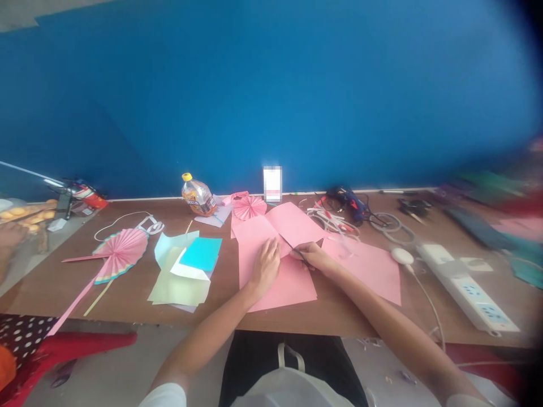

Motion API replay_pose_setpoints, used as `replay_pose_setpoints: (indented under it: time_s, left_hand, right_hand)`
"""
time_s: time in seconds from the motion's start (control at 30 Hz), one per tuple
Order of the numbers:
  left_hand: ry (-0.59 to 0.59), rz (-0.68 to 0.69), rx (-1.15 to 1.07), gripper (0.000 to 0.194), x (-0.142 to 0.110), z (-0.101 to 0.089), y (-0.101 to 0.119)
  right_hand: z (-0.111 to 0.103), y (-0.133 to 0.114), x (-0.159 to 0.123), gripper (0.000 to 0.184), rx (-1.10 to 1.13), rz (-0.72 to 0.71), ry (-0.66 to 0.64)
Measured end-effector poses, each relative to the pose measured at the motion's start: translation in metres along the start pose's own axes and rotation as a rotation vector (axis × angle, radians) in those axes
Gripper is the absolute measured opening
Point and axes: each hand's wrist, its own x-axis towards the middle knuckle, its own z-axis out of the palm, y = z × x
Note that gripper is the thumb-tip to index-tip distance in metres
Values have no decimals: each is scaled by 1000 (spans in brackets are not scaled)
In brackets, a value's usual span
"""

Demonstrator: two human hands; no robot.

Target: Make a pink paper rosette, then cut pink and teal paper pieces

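The left hand [267,263] lies open, palm down, on pink paper [286,282] on the brown table [229,268]; the right hand [313,257] grips dark scissors [292,246] just beside it — if the paper slips, blades could stray or nick fingers.

Premises: a craft workspace, apparently shared; whether workshop or classroom cannot be determined. Evidence — a long brown table [127,305] against a blue wall [271,96], pink paper sheets [292,287], a pleated paper fan [127,251], a white power strip [470,291] and — far left — another person's hand [11,237].
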Motion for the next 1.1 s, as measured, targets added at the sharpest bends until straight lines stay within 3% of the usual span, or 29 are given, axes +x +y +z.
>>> replay_pose_setpoints:
  time_s: [0.6,1.1]
  left_hand:
    - [50,26,94,52,-2,-4,8]
    - [73,101,109,45,-7,-3,22]
  right_hand:
    - [1,-12,-3,39,-20,-12,-52]
    - [1,-15,0,45,24,36,-16]
